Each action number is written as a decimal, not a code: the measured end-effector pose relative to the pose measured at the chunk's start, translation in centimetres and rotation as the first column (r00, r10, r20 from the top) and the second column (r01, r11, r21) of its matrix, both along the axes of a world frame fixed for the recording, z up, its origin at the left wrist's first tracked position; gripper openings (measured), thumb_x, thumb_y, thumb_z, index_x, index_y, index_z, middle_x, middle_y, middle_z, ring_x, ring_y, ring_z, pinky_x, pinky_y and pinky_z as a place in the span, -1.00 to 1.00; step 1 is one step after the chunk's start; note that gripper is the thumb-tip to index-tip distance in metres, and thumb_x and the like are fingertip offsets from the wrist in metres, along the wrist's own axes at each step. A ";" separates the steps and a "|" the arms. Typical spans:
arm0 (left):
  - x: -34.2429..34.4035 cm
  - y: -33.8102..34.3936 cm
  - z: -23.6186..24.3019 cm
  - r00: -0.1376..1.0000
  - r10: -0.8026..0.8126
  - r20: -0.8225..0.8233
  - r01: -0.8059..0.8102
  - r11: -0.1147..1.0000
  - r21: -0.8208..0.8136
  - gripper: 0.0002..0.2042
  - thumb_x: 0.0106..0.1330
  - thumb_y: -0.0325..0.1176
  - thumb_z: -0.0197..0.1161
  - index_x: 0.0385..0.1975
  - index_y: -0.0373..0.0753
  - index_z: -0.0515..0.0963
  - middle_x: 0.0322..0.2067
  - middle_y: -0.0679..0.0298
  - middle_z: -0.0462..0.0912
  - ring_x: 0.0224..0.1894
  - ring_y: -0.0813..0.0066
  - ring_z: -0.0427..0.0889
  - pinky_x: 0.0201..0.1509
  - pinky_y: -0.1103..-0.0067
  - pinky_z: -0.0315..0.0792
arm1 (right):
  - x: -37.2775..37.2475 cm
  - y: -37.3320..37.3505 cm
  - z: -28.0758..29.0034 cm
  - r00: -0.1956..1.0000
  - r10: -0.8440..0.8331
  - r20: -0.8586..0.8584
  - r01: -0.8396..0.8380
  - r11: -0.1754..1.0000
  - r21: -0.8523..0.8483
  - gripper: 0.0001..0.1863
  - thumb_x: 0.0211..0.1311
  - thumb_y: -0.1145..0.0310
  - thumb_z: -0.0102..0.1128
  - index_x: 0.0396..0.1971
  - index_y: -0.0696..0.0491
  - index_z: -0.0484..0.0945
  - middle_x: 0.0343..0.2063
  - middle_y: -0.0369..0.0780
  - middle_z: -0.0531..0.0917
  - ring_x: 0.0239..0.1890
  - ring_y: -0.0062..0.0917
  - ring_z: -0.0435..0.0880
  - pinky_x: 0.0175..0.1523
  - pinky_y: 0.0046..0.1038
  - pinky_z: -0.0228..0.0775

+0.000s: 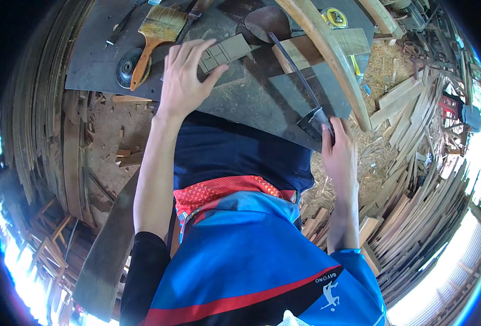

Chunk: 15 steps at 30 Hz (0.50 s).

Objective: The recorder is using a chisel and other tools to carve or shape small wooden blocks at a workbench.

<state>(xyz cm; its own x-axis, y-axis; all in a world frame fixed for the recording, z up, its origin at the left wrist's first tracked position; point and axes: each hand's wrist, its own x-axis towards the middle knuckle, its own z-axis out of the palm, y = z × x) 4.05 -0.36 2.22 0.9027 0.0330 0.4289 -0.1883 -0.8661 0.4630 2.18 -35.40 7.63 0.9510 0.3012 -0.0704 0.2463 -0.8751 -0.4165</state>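
My left hand (187, 73) lies over the left end of a small grey-brown block (227, 51) with straight lines cut across its face. The thumb is at the block's near edge and the fingers reach to its far edge, so part of the block is hidden. My right hand (339, 142) is closed around the dark handle of a long, thin, file-like tool (297, 70). Its narrow dark rod points away and to the left, over the dark worktable (235, 103). A dark flat piece (309, 120) shows beside the handle; I cannot tell whether it is attached.
A wide paintbrush (159, 27) crosses a round disc (127, 66) at the table's left. A long curved wooden piece (327, 51) spans its right side, near a pale board (294, 53) and a yellow tape measure (335, 18). Stacked timber (409, 212) and sawdust lie around.
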 end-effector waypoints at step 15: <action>10.0 5.6 2.2 0.987 -0.065 0.149 0.106 0.953 -0.283 -0.60 0.38 0.05 0.23 -0.27 -0.23 0.59 -0.47 0.13 0.66 -0.38 0.14 0.66 -0.26 0.26 0.54 | 1.1 -0.9 -0.9 0.980 0.075 0.184 -0.086 0.995 0.057 -0.73 0.14 0.55 0.34 -0.13 0.05 0.73 -0.18 -0.17 0.63 -0.08 -0.22 0.60 0.08 -0.21 0.46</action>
